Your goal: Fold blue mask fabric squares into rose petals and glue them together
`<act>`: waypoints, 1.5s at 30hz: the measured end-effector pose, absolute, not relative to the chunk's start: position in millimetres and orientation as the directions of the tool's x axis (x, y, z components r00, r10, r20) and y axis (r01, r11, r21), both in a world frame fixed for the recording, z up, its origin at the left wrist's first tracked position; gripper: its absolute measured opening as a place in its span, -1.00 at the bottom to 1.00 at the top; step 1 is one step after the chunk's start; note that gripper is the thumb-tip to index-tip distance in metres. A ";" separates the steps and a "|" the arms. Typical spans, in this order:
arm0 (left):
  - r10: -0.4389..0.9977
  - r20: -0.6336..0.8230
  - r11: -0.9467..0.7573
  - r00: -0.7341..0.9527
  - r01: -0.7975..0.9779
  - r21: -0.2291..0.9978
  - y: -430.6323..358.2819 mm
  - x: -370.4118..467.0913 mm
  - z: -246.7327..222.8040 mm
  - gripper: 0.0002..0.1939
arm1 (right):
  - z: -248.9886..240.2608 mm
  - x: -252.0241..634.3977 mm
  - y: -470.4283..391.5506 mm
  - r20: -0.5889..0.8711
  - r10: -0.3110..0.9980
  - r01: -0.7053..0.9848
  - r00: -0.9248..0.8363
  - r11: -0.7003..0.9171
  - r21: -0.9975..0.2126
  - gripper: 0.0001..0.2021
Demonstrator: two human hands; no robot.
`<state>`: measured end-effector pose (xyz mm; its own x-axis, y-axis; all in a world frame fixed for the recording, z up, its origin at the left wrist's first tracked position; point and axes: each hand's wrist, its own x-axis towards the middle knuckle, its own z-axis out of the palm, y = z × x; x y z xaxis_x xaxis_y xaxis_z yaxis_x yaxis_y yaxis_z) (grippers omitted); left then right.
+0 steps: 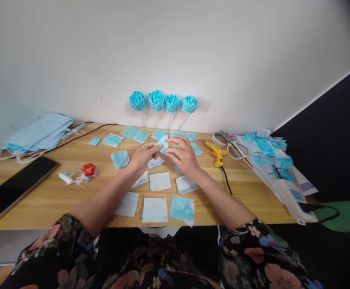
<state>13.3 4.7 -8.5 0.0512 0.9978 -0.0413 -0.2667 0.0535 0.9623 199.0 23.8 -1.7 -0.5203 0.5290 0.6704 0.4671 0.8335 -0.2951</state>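
Observation:
Between my two hands, above the middle of the table, is a small blue-and-white fabric piece (pixel 164 141), partly folded. My left hand (pixel 147 155) pinches its lower left edge with thumb and fingertips. From the other side, the fingers and thumb of my right hand (pixel 181 153) close on its right edge. Under and around the hands lie several cut fabric squares, some white side up like the white square (pixel 159 181), others blue like the blue square (pixel 182 208). One crumpled white piece (pixel 155 162) lies just below the held one.
Several blue fabric flowers on sticks (pixel 156 100) lean against the wall. A yellow glue gun (pixel 216 153), scissors (pixel 237 148) and blue scraps (pixel 265 150) lie right, beside a power strip (pixel 295 200). Left are stacked face masks (pixel 42 130), a phone (pixel 17 186) and a red scrap (pixel 88 169).

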 end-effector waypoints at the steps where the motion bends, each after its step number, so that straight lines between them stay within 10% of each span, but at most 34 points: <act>1: 0.998 -0.042 0.052 0.044 -0.253 0.966 4.5 13.5 -9.4 -0.63 | -3.9 199.6 23.3 0.665 0.545 0.469 -0.510 0.825 -0.317 -0.83; 29: 0.999 -0.037 0.043 0.032 -0.189 0.981 5.2 13.6 -15.2 -0.59 | -19.4 213.7 20.1 0.582 0.776 0.430 -0.243 0.624 -0.653 -0.74; 45: 0.998 0.034 -0.030 0.048 -0.069 0.997 3.5 10.7 -12.7 -0.59 | -16.9 225.6 32.9 0.525 0.830 0.601 -0.188 0.520 -0.607 -0.70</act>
<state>10.7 3.5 -12.7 0.0482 0.9983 0.0338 -0.0695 -0.0304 0.9971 225.6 32.9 -16.9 -0.1882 0.8299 0.5251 0.6011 0.5202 -0.6067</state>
